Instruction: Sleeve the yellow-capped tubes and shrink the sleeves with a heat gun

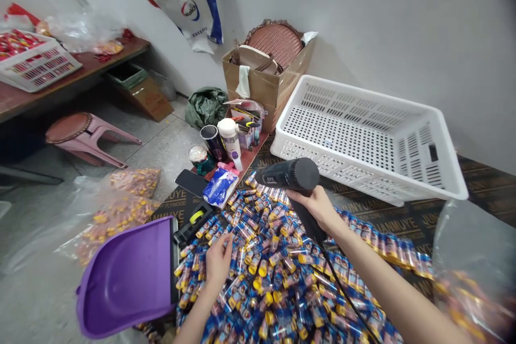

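My right hand (312,207) is wrapped round the handle of a black hair dryer (288,173), held above the pile with its nozzle toward the left. Its cord hangs down across the pile. Below lie many small clear tubes (278,279) with yellow ends and blue printed wrapping, heaped over the table. My left hand (219,259) is low over the left part of the heap, fingers curled in toward the thumb. Whatever is between those fingers, if anything, is hidden. A row of similar tubes (389,244) lines up side by side on the right.
A white plastic crate (363,185) stands at the back. Left are a purple dustpan-like scoop (129,274), a tape dispenser (193,223), a blue tissue pack (220,187) and a white bottle (230,142). Bagged tubes (116,215) sit beyond; another plastic bag (475,258) is at right.
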`<state>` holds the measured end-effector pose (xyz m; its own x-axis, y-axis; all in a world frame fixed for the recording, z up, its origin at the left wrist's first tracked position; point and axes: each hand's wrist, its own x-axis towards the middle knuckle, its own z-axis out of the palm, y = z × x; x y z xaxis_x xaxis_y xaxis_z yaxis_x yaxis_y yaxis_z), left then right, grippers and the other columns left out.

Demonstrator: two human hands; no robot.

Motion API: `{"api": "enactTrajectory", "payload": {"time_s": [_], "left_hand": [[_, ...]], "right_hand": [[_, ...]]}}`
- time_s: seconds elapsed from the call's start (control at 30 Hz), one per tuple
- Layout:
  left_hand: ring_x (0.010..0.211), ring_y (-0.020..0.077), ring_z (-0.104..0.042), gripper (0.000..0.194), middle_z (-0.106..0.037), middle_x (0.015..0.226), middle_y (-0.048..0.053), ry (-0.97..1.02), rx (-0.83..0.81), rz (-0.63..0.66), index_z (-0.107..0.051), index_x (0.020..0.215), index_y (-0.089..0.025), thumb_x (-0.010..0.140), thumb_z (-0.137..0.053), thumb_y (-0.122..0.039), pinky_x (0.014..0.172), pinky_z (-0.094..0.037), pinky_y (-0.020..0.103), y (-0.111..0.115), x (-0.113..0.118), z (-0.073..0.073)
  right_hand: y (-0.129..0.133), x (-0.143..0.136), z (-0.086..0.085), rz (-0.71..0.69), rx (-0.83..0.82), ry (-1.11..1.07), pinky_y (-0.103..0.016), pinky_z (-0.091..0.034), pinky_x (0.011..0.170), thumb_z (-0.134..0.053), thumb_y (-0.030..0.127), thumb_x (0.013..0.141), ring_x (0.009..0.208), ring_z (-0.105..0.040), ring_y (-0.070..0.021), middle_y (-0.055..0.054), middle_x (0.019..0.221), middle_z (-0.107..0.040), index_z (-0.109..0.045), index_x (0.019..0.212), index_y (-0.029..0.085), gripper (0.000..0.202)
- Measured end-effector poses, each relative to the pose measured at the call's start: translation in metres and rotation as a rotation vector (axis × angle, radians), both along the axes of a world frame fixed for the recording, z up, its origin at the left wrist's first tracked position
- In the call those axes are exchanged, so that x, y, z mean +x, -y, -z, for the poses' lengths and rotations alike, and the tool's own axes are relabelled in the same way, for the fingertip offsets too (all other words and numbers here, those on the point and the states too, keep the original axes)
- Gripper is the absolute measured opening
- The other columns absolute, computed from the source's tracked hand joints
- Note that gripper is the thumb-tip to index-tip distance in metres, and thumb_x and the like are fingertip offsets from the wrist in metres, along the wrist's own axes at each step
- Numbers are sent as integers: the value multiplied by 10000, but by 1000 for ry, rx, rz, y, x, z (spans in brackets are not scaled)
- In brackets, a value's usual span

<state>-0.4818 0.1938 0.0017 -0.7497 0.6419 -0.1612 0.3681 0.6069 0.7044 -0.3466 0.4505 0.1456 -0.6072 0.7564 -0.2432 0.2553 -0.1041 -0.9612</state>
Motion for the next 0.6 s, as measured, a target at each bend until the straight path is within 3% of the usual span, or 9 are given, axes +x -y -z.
{"api": "enactTrajectory", "payload": {"time_s": [0.23, 0.47, 0.6], "left_hand": [[588, 176, -617, 342, -687, 711, 42, 36, 10, 34, -670, 935, -217, 804, -415, -404, 532, -492, 292, -13, 6, -4], [599, 182, -615, 343, -673, 688, 40, 71, 21, 51, -669, 942, -237, 809, -409, -417, 533, -488, 297, -13, 1, -4], [567, 172, -603, 348, -669, 676, 35, 77, 17, 59, -673, 895, -230, 804, -409, -438, 502, -468, 278, -11, 1, -5]], "right_hand": [[4, 19, -15, -118, 28, 63, -337, -465, 794, -724, 345, 641, 845, -609, -230, -37, 896, -699, -684, 869, 171, 290], [-17, 53, -5, 186, -4, 213, -289, -430, 509, -697, 427, 642, 528, -543, -179, -36, 585, -621, -633, 708, 127, 314], [-28, 60, -4, 276, 109, 206, -294, -431, 526, -695, 427, 625, 564, -552, -195, -44, 618, -639, -647, 727, 126, 321]]}}
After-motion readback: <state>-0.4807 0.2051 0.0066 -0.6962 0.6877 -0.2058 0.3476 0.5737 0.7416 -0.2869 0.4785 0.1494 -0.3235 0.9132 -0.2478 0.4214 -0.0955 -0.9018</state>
